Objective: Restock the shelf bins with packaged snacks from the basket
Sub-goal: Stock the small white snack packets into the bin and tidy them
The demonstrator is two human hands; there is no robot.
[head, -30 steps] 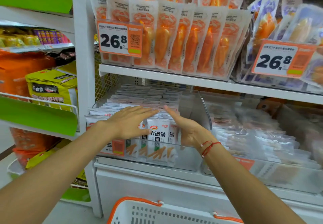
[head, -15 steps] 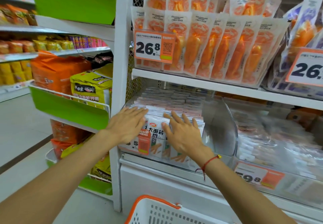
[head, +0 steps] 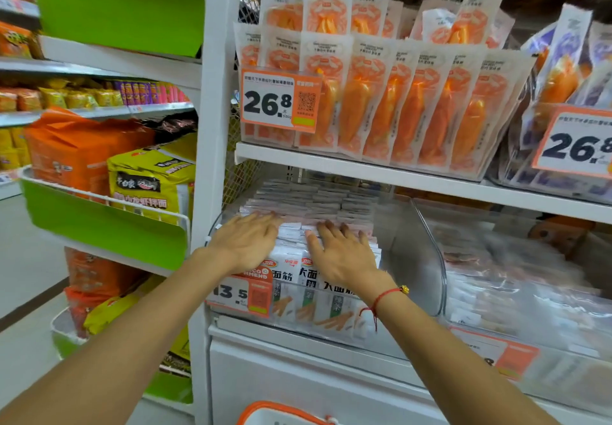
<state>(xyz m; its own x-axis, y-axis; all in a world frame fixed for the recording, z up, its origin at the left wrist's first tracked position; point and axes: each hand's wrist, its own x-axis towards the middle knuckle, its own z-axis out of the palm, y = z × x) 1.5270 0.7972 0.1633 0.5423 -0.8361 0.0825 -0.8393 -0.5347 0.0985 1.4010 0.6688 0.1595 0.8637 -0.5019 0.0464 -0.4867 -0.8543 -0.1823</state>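
Both hands lie flat, palms down and fingers straight, on the tops of the white snack packets [head: 294,270] standing in rows in the clear bin [head: 410,259]. The left hand [head: 246,242] presses near the bin's left front corner; the right hand [head: 341,252], a red string bracelet [head: 381,298] on its wrist, presses just beside it toward the middle of the front edge. Neither hand grips anything. The packets fill the bin from its front wall to the back, leaving a gap along the right wall. An orange price tag [head: 243,293] hangs on the bin's front left corner. To the right sits a second clear bin [head: 530,292] of blurred packets. On the shelf above, orange-printed packets [head: 397,106] stand upright behind a 26.8 tag [head: 280,98]. The basket [head: 281,414], white with an orange rim, shows only its top edge at the bottom of the view, below the bin.
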